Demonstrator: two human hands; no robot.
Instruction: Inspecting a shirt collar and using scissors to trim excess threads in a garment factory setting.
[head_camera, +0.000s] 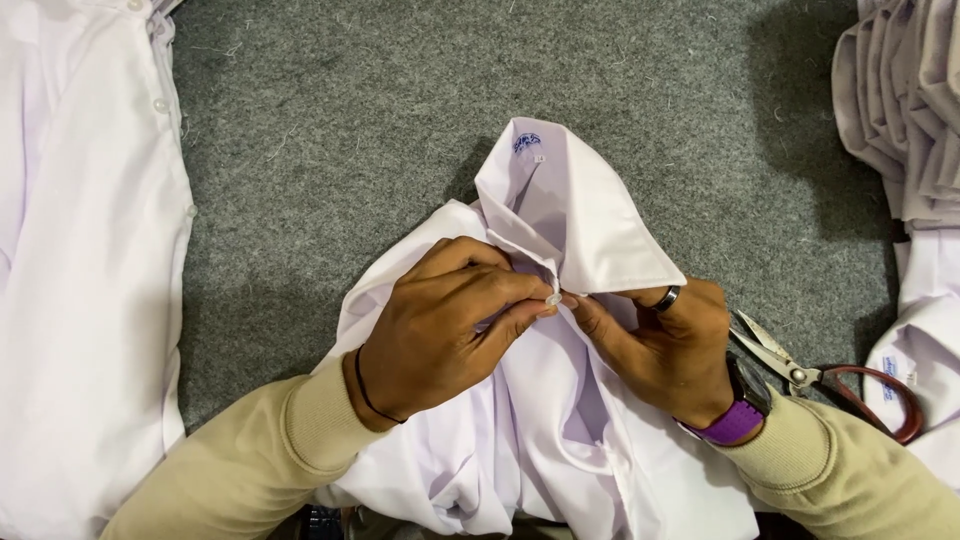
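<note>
1. The left hand (450, 320) is curled nearly closed, thumb and forefinger pinched on a small white button (553, 298) at the collar of a white shirt (560, 430)
2. The right hand (665, 345), with a ring and a purple watch (738, 420), is folded around the shirt's front edge, its fingertips meeting the left hand's at the button
3. The shirt lies bunched under both hands, its collar (590, 220) standing up just beyond them
4. This looks like the buttoning of the collar; pushing the button through calls for a firm hold on the opposite edge
5. Scissors (800, 375) with red handles lie just right of the right hand
6. Another shirt (80, 280) lies well left of the left hand, folded ones (905, 110) far right
7. All rests on grey felt (400, 100); the room is out of view
</note>
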